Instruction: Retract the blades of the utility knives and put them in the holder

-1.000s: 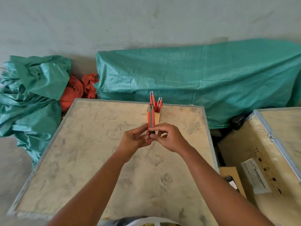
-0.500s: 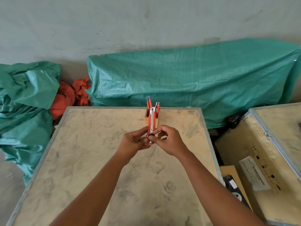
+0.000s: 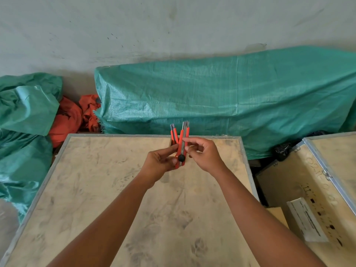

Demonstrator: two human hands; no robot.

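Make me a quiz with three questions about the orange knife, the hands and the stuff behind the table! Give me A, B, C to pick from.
1. Where is the utility knife?
A. Flat on the table
B. Held above the table by both hands
C. On the floor

2. What colour is the big tarp behind the table?
A. Green
B. Yellow
C. Black

3. How is the left hand?
A. Open and empty
B. Resting on the table
C. Gripping the knife

Answers:
1. B, the left hand and the right hand pinch it in the air.
2. A, the tarp is green all over.
3. C, its fingers close on the orange handle near the black knob.
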